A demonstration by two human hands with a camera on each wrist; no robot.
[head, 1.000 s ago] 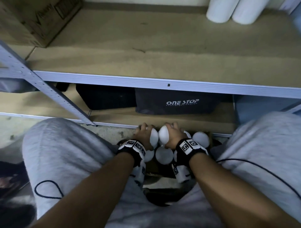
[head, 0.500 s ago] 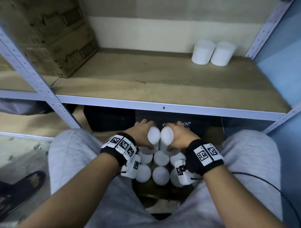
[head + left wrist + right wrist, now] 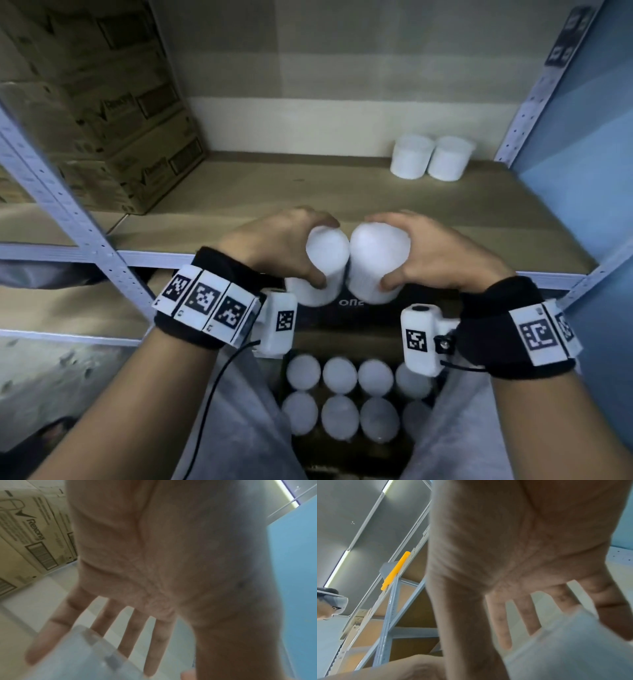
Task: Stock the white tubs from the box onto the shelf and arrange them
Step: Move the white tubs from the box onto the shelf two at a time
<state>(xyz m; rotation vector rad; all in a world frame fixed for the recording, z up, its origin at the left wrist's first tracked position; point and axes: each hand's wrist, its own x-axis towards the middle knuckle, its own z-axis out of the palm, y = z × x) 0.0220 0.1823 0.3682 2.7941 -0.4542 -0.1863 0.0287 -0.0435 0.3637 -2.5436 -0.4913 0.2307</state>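
Observation:
My left hand (image 3: 291,246) grips one white tub (image 3: 323,263) and my right hand (image 3: 421,253) grips another white tub (image 3: 375,263). The two tubs touch side by side in the air, just in front of the shelf's front edge (image 3: 164,257). Two more white tubs (image 3: 428,157) stand together at the back right of the shelf board. Below my wrists, an open box (image 3: 356,452) between my knees holds several white tubs (image 3: 339,375) in rows. In the left wrist view the held tub (image 3: 82,660) shows blurred under the fingers (image 3: 133,632); the right wrist view shows its tub (image 3: 565,649) likewise.
Stacked cardboard cartons (image 3: 102,113) fill the shelf's left side. Grey slotted uprights (image 3: 58,192) frame the shelf, and a blue wall (image 3: 589,171) closes the right. A dark bag with white lettering (image 3: 349,303) sits on the lower shelf behind the box.
Both hands have lifted their tubs out of the box, from down at the lower shelf up to the level of the middle shelf's front edge. My view has tilted up.

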